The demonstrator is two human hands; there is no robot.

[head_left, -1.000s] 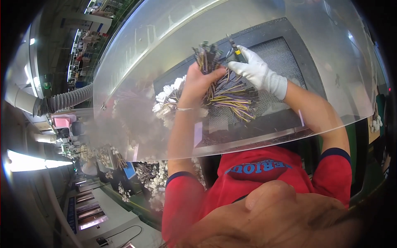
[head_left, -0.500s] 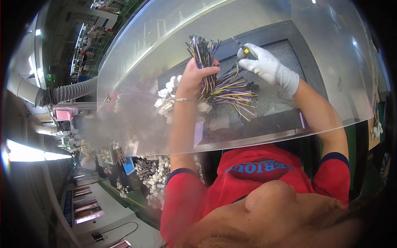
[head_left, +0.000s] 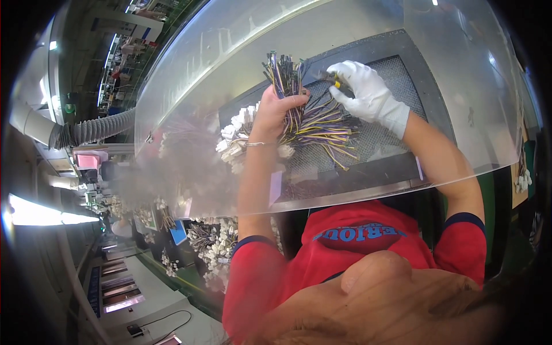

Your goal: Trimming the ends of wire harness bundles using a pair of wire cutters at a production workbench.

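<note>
My bare left hand (head_left: 271, 115) is closed around a thick bundle of wires (head_left: 286, 72), dark with yellow, purple and white strands. Cut-looking ends stick up above the fist, while more strands (head_left: 329, 132) fan out to the right below it. White plastic connectors (head_left: 236, 135) cluster beside the left wrist. In a white glove, my right hand (head_left: 366, 92) pinches a slim dark tool (head_left: 337, 84) with a yellow band, its tip blurred. That tool is just right of the bundle, close to the strands.
A curved clear shield (head_left: 483, 115) arches over both hands. Beneath them lies a dark-framed metal mesh panel (head_left: 405, 86). More wires with white connectors (head_left: 215, 244) lie at lower left, near a blue piece (head_left: 178, 232). A ribbed grey duct (head_left: 103, 126) runs at far left.
My right hand has lowered slightly and turned, with the tool swung nearer the bundle. The left hand and the wire bundle have shifted slightly to the right.
</note>
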